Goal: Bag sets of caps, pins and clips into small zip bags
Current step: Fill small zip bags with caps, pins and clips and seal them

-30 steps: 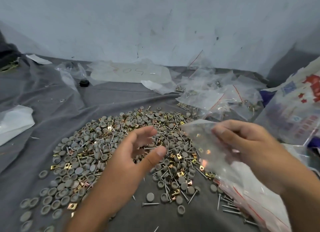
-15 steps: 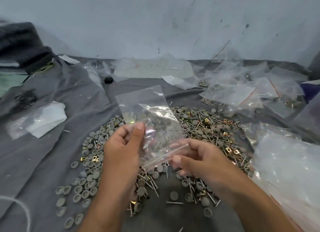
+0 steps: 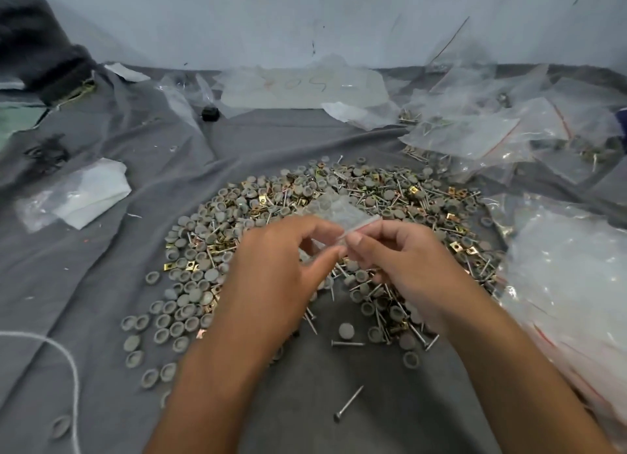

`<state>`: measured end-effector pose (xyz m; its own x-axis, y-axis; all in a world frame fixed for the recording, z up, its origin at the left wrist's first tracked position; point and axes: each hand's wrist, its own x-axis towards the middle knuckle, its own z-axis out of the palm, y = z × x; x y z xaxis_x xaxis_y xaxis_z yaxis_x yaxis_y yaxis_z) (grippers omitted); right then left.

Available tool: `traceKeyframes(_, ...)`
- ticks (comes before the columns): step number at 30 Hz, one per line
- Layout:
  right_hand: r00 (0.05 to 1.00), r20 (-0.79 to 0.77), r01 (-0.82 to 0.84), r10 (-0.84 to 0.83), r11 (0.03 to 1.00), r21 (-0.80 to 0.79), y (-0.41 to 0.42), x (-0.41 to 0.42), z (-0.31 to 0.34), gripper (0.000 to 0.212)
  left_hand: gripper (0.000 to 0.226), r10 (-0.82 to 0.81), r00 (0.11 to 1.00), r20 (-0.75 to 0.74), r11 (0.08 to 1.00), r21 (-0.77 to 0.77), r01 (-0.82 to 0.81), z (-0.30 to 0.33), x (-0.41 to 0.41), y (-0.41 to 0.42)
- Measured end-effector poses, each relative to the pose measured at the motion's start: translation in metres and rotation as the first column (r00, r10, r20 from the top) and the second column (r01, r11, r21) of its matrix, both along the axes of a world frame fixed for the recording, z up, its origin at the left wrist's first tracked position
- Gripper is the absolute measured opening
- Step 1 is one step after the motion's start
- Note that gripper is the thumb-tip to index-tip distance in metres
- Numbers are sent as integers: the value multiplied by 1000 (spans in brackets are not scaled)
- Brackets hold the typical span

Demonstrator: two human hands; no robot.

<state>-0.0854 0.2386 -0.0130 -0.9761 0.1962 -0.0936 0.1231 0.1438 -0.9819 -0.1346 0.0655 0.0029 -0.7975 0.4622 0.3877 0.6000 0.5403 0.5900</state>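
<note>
I see both hands raised together over the middle of the pile. My left hand has its fingers curled, thumb and forefinger pinching the near edge of a small clear zip bag. My right hand mirrors it, fingers curled, thumb and fingertips pinching the same edge just beside the left; the 2 pinches nearly touch. The bag tilts away from me, almost flat, above the heap; I cannot tell whether its mouth is parted.

Below lies the pile of grey caps, steel pins and brass clips, spread on a grey cloth. 1 loose pin lies apart on bare cloth near me, between my forearms.

To the right, a heap of clear bags crowds close to the right forearm, and more bags with red zip lines lie at the far right. The cloth on the left is more open, holding a folded white bag and a white string at the near-left edge.
</note>
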Motion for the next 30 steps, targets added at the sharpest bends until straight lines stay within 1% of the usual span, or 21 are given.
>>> traceKeyframes(3,1000,9,-19,18,999,46,0,1,-1,13,10,-17,998,53,999,42,15,-3,-2,-3)
traceKeyframes(6,998,50,-43,41,998,41,-1,5,2,17,16,38,998,54,999,32,-40,-5,-1,-4)
traceKeyframes(8,995,83,-70,58,985,155,-1,8,3,22,20,114,992,47,992,56,-117,-5,-2,-4)
traceKeyframes(10,995,87,-70,48,958,277,0,10,4,21,22,180,984,16,982,60,-180,-5,-4,-4)
traceKeyframes(12,995,71,-93,73,938,333,3,14,4,23,22,190,982,-6,981,40,-190,-6,-5,-5)
traceKeyframes(13,989,91,-139,113,924,356,4,16,3,20,23,188,982,-15,982,29,-188,-6,-5,-5)
traceKeyframes(14,977,139,-203,161,896,394,6,18,3,14,24,187,982,-23,982,18,-186,-6,-5,-4)
traceKeyframes(15,957,202,-281,209,843,459,7,20,2,9,25,183,983,-30,983,6,-183,-6,-5,-4)
traceKeyframes(16,930,272,-361,248,760,540,8,22,1,12,25,175,984,-40,985,-5,-175,-5,-5,-3)
traceKeyframes(17,900,343,-431,268,663,612,9,24,-1,19,25,163,985,-49,986,-12,-164,-5,-5,-2)
traceKeyframes(18,879,397,-475,265,580,662,9,26,-2,26,25,152,987,-50,988,-15,-153,-6,-5,-1)
traceKeyframes(19,869,425,-493,254,518,699,9,26,-4,29,25,141,989,-46,990,-18,-142,-6,-5,0)
traceKeyframes(21,864,432,-503,258,437,746,8,25,-6,27,24,118,993,-27,993,-28,-119,-7,-5,2)
traceKeyframes(22,863,427,-504,268,423,753,8,24,-7,23,21,110,994,-9,993,-36,-110,-8,-5,2)
traceKeyframes(23,866,416,-499,276,439,747,9,24,-8,19,20,105,994,8,993,-46,-104,-9,-4,3)
traceKeyframes(25,890,369,-457,269,522,721,12,22,-8,14,17,103,994,25,993,-61,-102,-11,-5,3)
traceKeyframes(27,918,298,-395,260,568,722,13,21,-8,18,16,108,994,31,992,-70,-106,-13,-5,3)
traceKeyframes(28,924,280,-381,260,571,727,13,20,-8,19,16,110,993,33,992,-73,-107,-13,-6,2)
traceKeyframes(30,914,299,-403,274,548,733,13,21,-8,21,18,114,992,45,991,-79,-110,-13,-6,2)
